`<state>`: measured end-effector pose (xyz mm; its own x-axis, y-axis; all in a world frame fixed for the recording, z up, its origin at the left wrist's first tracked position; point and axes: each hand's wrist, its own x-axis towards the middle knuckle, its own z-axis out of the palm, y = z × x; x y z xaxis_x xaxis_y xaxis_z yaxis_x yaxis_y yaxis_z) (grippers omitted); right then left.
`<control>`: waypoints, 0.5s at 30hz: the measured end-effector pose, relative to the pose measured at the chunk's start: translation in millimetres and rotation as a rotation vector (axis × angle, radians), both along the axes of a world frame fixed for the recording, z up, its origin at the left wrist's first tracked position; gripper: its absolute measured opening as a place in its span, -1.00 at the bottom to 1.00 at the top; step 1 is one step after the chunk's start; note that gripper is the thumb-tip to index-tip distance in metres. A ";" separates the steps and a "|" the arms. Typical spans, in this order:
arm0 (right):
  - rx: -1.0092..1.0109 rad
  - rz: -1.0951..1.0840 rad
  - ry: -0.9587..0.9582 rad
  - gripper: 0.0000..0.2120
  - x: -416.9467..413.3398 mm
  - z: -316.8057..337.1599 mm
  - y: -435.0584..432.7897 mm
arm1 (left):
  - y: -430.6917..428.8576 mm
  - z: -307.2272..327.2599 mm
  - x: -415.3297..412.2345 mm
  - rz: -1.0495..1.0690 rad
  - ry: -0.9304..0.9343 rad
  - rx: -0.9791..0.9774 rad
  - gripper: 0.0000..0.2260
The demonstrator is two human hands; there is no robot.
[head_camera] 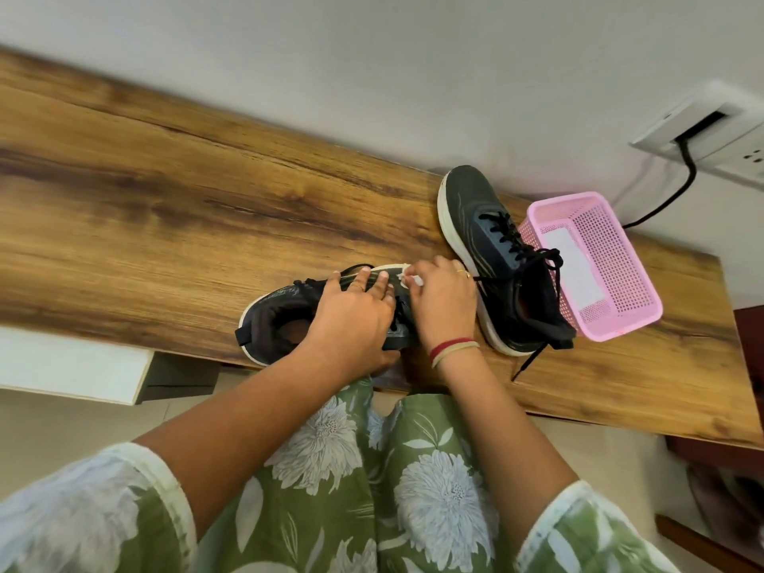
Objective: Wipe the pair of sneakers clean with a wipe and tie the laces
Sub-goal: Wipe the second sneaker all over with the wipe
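Note:
Two black sneakers with white soles lie on a wooden table (165, 192). The near sneaker (277, 320) lies at the table's front edge, its toe pointing right. My left hand (351, 312) presses down on its upper, covering the laces. My right hand (444, 301) pinches a small white wipe (407, 278) against the toe's white sole. The second sneaker (500, 262) stands just right of my right hand, toe toward the wall, its black laces (533, 361) loose and trailing over the table.
A pink perforated basket (612, 258) holding a white sheet stands against the second sneaker's right side. Behind it a wall socket (703, 130) has a black cable running down. A white block (70, 366) sits below the table's front edge at left.

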<state>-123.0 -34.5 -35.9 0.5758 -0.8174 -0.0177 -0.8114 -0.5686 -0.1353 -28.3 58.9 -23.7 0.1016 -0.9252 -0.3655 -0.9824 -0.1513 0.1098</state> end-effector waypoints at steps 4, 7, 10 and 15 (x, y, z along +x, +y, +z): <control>-0.075 -0.092 0.009 -0.85 -12.4 3.7 -5.3 | 0.8 -1.8 1.7 -0.017 -0.004 -0.004 -0.21; -0.087 -0.194 -0.072 -0.82 -27.4 6.3 -9.3 | 1.0 -3.3 2.5 -0.015 -0.004 -0.024 -0.20; -0.033 -0.203 -0.131 -0.80 -19.2 0.6 -7.9 | 1.3 -3.4 1.7 -0.010 -0.011 -0.047 -0.20; 0.041 -0.109 -0.136 -0.83 5.1 -11.4 -3.6 | -1.0 -1.7 2.2 0.010 -0.039 -0.053 -0.22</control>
<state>-117.9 -38.2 -47.4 0.4830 -0.8754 0.0203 -0.8405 -0.4700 -0.2694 -26.0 57.8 -25.4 0.1246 -0.9419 -0.3119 -0.9845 -0.1566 0.0796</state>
